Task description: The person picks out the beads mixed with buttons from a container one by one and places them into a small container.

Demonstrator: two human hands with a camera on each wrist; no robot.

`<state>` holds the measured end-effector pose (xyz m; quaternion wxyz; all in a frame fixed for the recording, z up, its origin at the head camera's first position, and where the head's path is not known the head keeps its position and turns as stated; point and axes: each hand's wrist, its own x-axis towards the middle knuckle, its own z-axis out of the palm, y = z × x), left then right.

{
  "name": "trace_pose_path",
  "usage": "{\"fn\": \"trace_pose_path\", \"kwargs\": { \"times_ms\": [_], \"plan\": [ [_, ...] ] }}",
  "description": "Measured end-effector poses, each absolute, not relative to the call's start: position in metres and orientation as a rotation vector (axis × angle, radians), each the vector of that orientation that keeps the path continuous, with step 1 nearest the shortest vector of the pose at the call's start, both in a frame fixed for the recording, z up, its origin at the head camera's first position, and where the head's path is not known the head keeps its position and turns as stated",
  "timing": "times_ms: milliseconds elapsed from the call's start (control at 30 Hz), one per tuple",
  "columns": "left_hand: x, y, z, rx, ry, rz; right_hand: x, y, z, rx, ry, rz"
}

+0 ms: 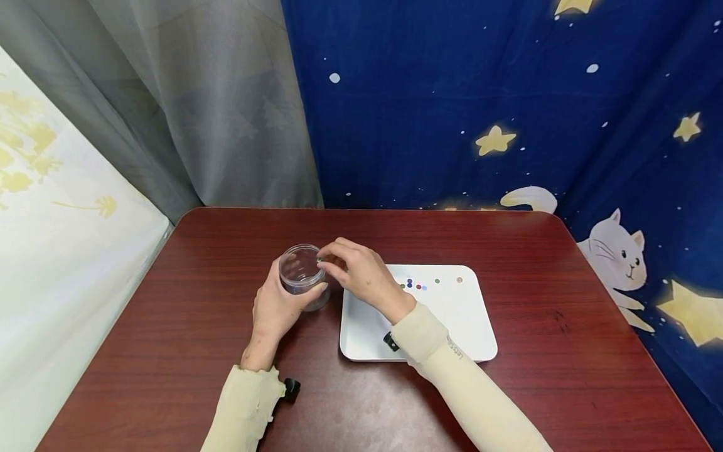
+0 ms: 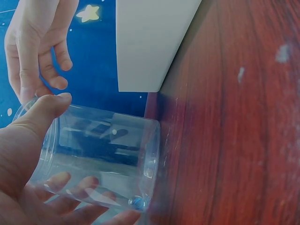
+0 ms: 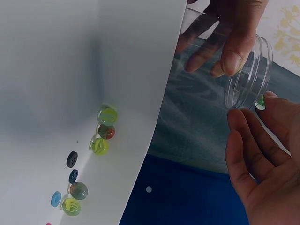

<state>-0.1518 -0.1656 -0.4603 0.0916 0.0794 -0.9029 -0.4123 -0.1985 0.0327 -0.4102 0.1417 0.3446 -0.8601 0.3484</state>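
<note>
My left hand (image 1: 275, 307) grips a clear, open-topped jar (image 1: 299, 274) on the table, thumb on the near side and fingers wrapped behind it. At the jar's rim, my right hand (image 1: 364, 275) pinches a small green marble (image 3: 260, 102) between thumb and fingertip. Low inside the jar, a blue marble (image 2: 137, 202) shows in the left wrist view. To the right lies a white tray (image 1: 465, 326), partly under my right forearm. It holds several glass marbles (image 3: 78, 191) and several buttons (image 3: 71, 159) in dark, blue and red colours.
The dark red wooden table (image 1: 192, 326) carries the jar and the tray. Behind its far edge hang a grey curtain (image 1: 243, 113) and a blue star-patterned curtain (image 1: 407, 113). A white cloth (image 1: 62, 270) hangs along the left side.
</note>
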Motion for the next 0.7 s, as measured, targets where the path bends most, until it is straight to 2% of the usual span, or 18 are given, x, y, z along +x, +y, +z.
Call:
{"fn": "trace_pose_path", "kwargs": {
  "times_ms": [700],
  "plan": [
    [-0.1509,-0.1651,-0.4598,0.232,-2.678,-1.232,-0.1966,0.0344,-0.4116,0.99,-2.511,1.016]
  ]
}}
